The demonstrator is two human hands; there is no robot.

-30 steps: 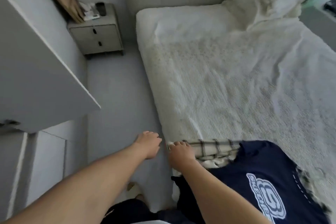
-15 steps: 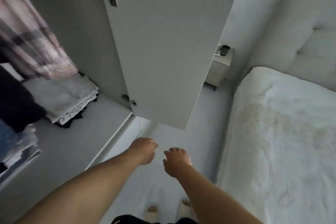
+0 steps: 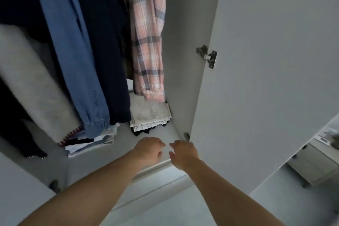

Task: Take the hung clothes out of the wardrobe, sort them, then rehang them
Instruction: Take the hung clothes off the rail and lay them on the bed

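Before wardrobe [image 3: 183, 42] now, bed gone; hands [image 3: 166, 151] empty.

Both bare forearms are extended forward. Left hand [image 3: 149, 149] and right hand [image 3: 183, 153] are held side by side, fingers loosely curled, nothing gripped.

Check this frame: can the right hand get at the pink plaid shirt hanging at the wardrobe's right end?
Probably yes. The right hand is empty, the wardrobe door stands open, and nothing hangs between it and the pink plaid shirt.
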